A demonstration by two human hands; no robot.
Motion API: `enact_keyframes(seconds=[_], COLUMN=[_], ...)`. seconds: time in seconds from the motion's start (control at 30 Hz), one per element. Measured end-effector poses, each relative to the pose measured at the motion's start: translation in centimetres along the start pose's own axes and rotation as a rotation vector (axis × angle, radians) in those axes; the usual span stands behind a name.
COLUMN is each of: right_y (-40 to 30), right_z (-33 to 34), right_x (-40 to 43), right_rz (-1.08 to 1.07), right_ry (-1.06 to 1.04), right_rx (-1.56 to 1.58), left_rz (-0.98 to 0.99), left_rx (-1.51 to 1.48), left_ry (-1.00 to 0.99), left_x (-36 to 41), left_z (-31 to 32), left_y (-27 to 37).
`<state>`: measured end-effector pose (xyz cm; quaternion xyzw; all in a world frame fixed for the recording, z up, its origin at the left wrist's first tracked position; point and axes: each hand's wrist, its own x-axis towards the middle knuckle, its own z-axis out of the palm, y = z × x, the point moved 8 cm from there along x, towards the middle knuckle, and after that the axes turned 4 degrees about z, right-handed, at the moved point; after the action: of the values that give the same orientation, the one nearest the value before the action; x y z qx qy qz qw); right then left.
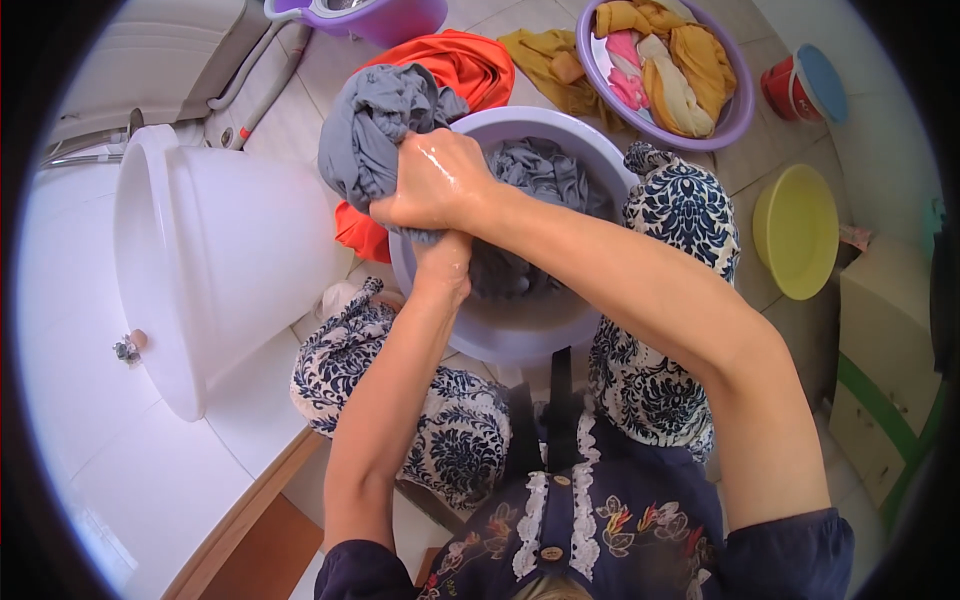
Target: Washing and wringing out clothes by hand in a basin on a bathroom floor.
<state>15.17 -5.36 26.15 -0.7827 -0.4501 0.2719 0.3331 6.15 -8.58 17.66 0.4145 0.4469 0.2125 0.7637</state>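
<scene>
Both hands grip a wet, bunched grey cloth (367, 135) above the left rim of a lavender plastic basin (480, 349). My right hand (442, 180) is wrapped around the cloth, its wet back facing up. Below it, my left hand (439, 251) is mostly hidden by the right hand and the cloth; its wet wrist shows. More grey cloth (540, 176) lies in murky water inside the basin. Orange-red fabric (457, 67) lies on the floor behind the grey bundle, and part of it shows at the basin's left side.
A purple basin (664, 139) with yellow, pink and cream cloths stands at the back right, beside mustard cloth (540, 64) on the tiles. A red bucket (780, 90) and a yellow-green basin (795, 232) are at right. A large white tub (247, 247) stands left, a purple bucket (397, 22) at the back.
</scene>
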Motion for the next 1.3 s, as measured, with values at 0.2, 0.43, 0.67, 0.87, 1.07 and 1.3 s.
enact_keyframes(seconds=[0.2, 0.43, 0.67, 0.87, 1.07, 1.3], right_y=[1.9, 1.1, 4.0, 5.3, 5.9, 5.4], right_z=[0.7, -0.4, 2.5, 4.6, 4.9, 3.8], right_x=[1.2, -4.4, -5.6, -5.5, -5.6, -5.8], right_rz=[0.051, -0.331, -0.199, 0.06, 0.239, 0.357], right_ry=[-0.232, -0.49, -0.357, -0.424, -0.405, -0.406], right_rx=[0.132, 0.789, 0.326, 0.254, 0.223, 0.199], left_rz=[0.02, 0.07, 0.033, 0.104, 0.153, 0.257], left_rx=[-0.065, -0.237, -0.25, -0.11, -0.116, -0.09], left_ry=[-0.081, -0.172, -0.182, -0.117, -0.151, -0.11], left_x=[1.5, 0.0, -0.3, 1.3, 1.3, 1.1], left_z=[-0.1, -0.4, -0.7, -2.4, -1.1, 0.0], left_y=[1.4, 4.6, 4.8, 3.5, 4.3, 6.2])
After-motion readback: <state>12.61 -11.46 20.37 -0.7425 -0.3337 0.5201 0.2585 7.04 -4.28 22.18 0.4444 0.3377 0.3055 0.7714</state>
